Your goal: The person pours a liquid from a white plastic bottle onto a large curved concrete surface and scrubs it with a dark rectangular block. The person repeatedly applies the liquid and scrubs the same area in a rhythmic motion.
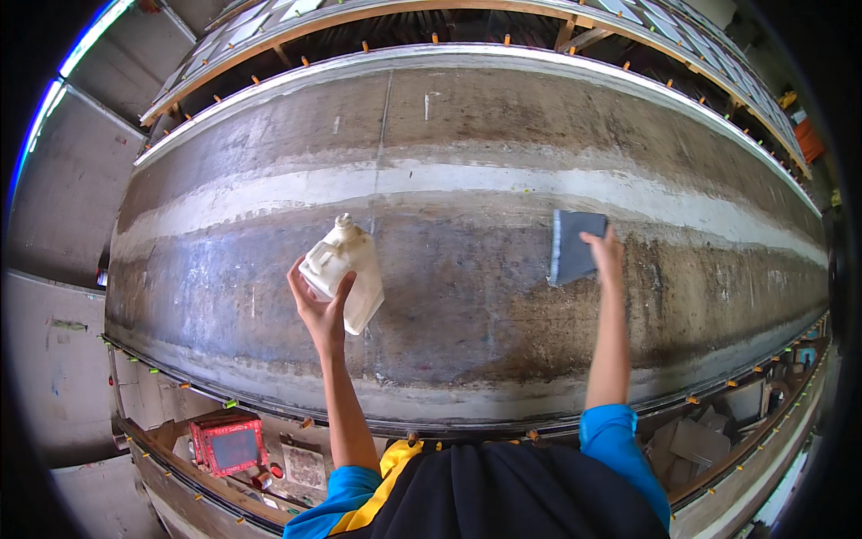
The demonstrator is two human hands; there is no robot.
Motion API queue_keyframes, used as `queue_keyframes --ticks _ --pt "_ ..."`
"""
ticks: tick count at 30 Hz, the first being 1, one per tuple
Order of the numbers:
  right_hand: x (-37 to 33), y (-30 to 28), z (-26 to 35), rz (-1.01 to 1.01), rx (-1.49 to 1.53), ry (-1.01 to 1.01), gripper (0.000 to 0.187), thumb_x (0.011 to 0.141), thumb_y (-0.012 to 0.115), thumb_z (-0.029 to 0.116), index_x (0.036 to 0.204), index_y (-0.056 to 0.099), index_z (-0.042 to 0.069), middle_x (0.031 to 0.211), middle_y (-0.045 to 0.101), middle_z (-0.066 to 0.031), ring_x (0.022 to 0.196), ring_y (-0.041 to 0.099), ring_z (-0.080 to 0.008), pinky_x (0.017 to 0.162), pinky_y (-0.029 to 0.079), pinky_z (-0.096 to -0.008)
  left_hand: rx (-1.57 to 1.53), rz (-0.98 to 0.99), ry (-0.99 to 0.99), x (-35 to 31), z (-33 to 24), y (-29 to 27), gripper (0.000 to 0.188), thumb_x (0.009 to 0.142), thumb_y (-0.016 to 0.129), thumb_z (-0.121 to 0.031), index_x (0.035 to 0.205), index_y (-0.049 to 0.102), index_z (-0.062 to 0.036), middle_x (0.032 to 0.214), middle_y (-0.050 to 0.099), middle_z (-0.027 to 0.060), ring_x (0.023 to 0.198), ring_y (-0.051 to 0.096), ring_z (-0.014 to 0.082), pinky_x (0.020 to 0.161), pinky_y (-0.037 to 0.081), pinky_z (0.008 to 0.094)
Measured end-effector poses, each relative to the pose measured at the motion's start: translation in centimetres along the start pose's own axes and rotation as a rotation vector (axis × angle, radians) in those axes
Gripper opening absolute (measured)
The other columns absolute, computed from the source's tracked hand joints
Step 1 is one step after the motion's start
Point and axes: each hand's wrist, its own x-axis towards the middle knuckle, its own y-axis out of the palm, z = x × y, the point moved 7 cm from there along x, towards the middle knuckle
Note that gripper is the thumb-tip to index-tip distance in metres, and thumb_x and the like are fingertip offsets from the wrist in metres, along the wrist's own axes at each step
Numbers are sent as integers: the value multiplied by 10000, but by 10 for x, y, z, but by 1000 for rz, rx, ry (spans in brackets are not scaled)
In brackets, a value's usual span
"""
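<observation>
My left hand (321,310) is wrapped round the body of an off-white plastic jug (362,286). The jug tilts over the left part of a long stained table (449,305), its narrow neck pointing away from me. Out to the right, my right hand (609,255) grips the right side of a dark grey flat rectangular pad (575,241), thumb on its top face. A pale strip runs down the pad's left edge. The pad is at the tabletop, though whether it lies flat on it I cannot tell. Dark, wet-looking patches spread over the surface between my hands.
A whitish band (467,180) runs lengthwise along the tabletop. Orange pegs line the far rail (435,39), with another long frame (359,27) beyond it. Below the near edge are a red-framed box (230,446) at left and flat scraps (700,442) at right.
</observation>
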Motion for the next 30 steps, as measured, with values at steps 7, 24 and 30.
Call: queue_keyframes --ticks 7,24,30 --pt "-128 88 120 321 -159 -235 619 814 617 175 1307 337 -73 850 629 -172 649 587 -217 586 498 -339 16 71 17 -2 -12 39 716 655 811 -180 1224 395 -60 1129 516 119 1031 523 231 885 439 354" --pt "-186 52 93 435 75 37 629 798 644 226 1295 364 -37 1163 543 -254 1074 552 -330 924 438 -427 36 191 60 -24 -24 51 702 651 809 -189 1215 410 -63 1110 540 125 1023 536 230 886 446 360" --pt "-207 10 16 104 -205 164 762 739 673 327 1317 349 -50 1220 493 -283 1116 524 -332 967 401 -366 11 246 130 -21 -26 28 703 644 812 -207 1210 418 -70 1098 553 130 1014 545 239 878 450 364"
